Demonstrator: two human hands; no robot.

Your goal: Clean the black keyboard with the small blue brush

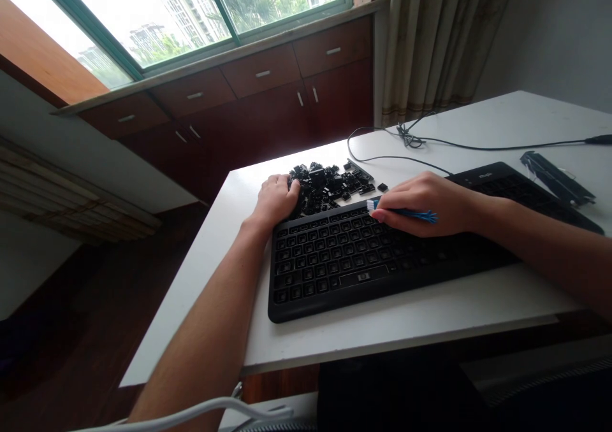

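A black keyboard (335,301) lies on the white table, with the keycaps off its left part so that the bare key sockets show. My right hand (425,202) is closed around a small brush (411,213) with a blue shaft and a white bristle tip. That tip touches or hovers just over the keyboard's back rows; I cannot tell which. Beside the keyboard's back left corner, my left hand (277,199) rests with the thumb apart from the fingers, against a heap of loose black keycaps (318,183). Its fingertips are partly hidden.
A black cable (478,146) runs from the keyboard's back edge, partly bundled, to the right. Long black key pieces (557,177) lie at the right, by clear plastic. The table's left edge (176,273) is close to my left arm. A white cable (215,404) crosses below.
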